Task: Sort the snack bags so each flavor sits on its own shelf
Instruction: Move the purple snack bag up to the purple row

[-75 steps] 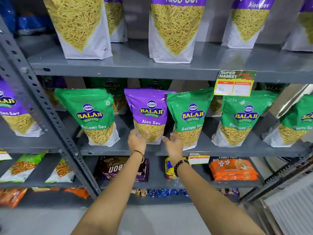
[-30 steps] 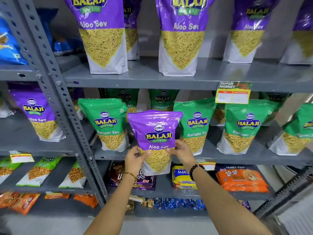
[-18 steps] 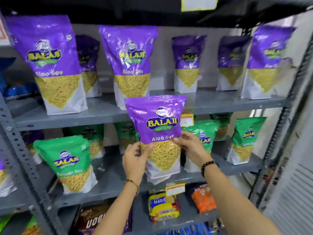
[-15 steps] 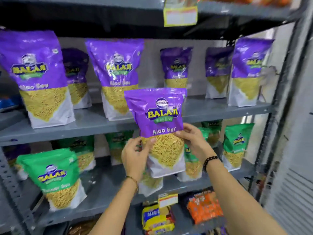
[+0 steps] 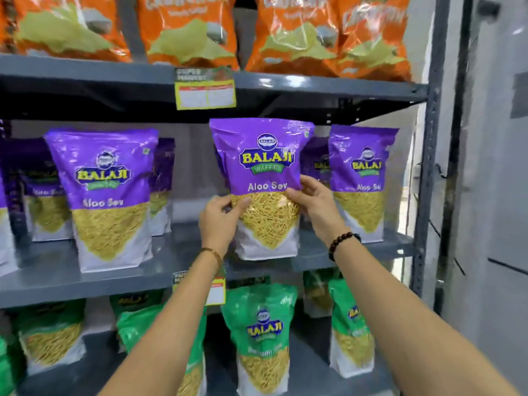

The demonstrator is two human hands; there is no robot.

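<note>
Left hand (image 5: pixel 218 221) and right hand (image 5: pixel 315 205) grip a purple Aloo Sev bag (image 5: pixel 261 172) upright; other purple bags (image 5: pixel 110 195) flank it; green bags (image 5: pixel 261 335) sit below it.

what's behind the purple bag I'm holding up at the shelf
Behind the held purple bag, slivers of more purple bags show past its edges, on the grey shelf. How many stand directly behind is hidden by the bag and both hands.

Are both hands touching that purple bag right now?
Touching. The head view shows the left hand and right hand gripping the purple Aloo Sev bag, fingers over its front.
</note>
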